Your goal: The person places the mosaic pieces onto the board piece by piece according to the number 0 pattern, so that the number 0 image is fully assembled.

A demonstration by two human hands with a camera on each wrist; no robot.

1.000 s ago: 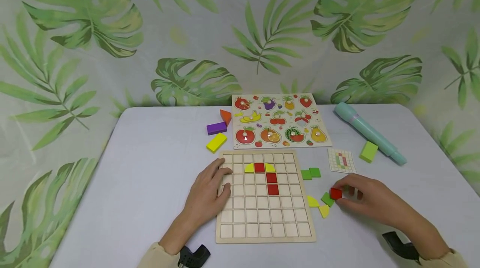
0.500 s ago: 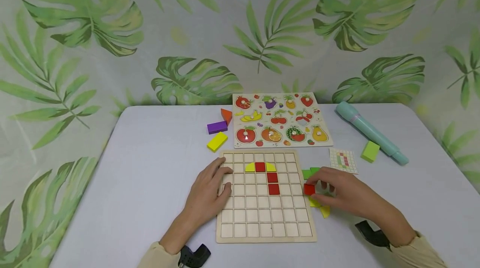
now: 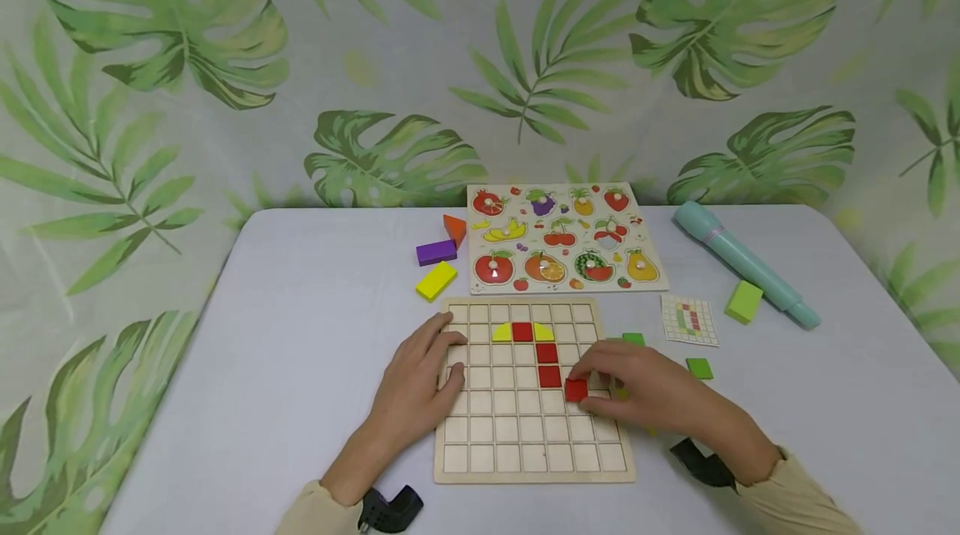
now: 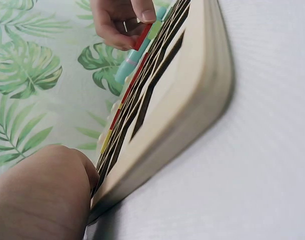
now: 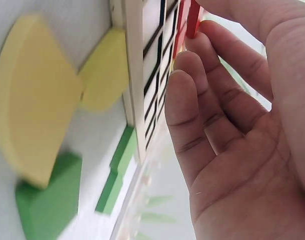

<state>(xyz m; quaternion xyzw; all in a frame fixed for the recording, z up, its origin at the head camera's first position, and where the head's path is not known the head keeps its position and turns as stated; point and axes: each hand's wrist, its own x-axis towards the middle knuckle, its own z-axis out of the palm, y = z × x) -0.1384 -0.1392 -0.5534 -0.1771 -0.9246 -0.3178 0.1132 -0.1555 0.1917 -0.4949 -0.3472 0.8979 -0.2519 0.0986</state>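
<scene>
My right hand [image 3: 648, 385] pinches a red square tile [image 3: 576, 390] between thumb and fingertips, over the right half of a wooden grid board [image 3: 532, 472]. In the right wrist view the red tile [image 5: 193, 20] shows only partly at the top. My left hand [image 3: 412, 381] rests at the board's left edge, fingertips on the rim. On the board, a red tile [image 3: 522, 332] lies between two yellow quarter-round pieces, one of them a yellow piece [image 3: 544, 332] at the right. Two more red tiles run down below that one, the lower red tile [image 3: 550, 377] just left of the held one.
Beside the board lie yellow quarter-round pieces [image 5: 37, 100] and green tiles [image 5: 52, 205]. Another green tile [image 3: 700, 368] lies near the right wrist. Behind are a pattern card [image 3: 690, 321], a green block [image 3: 744, 302], a teal tube [image 3: 738, 260], a fruit puzzle [image 3: 566, 239] and a yellow block [image 3: 437, 281].
My right hand has carried the red tile leftward from the loose pieces to over the board. A green tile formerly hidden by that hand now shows. The left hand has stayed in place.
</scene>
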